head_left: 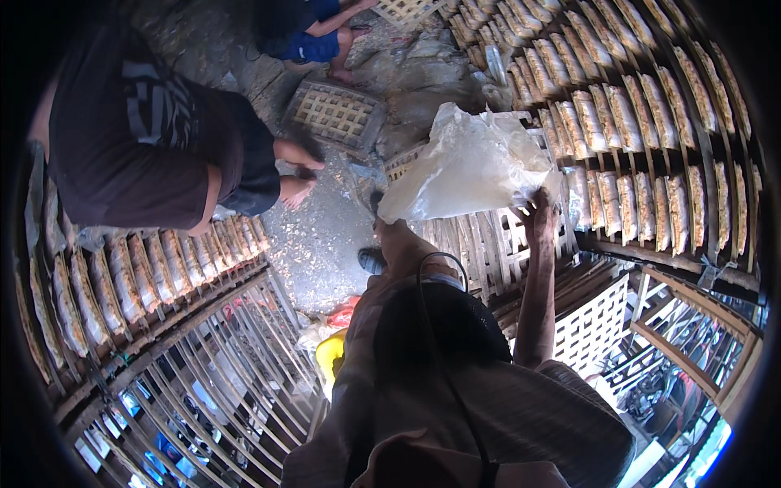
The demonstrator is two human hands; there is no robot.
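Where the plastic sheet [468,167] meets my right hand [538,215], my fingers are bent in tight on its near right edge, and out it spreads ahead of me, crumpled, cloudy, see-through in places! Down at its near left corner comes my left hand [389,232], but it's a blur against the sheet; whether those fingers grip or just touch, I can't tell.

Right under the near edge sit wooden slats [480,252], partly covered by the plastic. Close on the right, look at that rack [651,254], row upon row of pale blocks [625,122] with crumbly orange-brown edges! Beyond the sheet, a lattice tray [338,112] lies on the littered floor [313,252].

Over to the left, a co-worker [134,138] in a dark top, barefoot, fills the space beside more blocks [154,264]; up top, a second person [313,37] in blue shorts is cut off by the edge.

Now for the obstacles: my own clothing [488,407] blocks the bottom middle, a dark cable [431,325] looping across it. A yellow thing [329,351] peeps out beside me, mostly hidden, beneath a red bag [344,312]. Bottom right, behind a wooden frame [691,354], it's all glare and tangle, too muddled to name.
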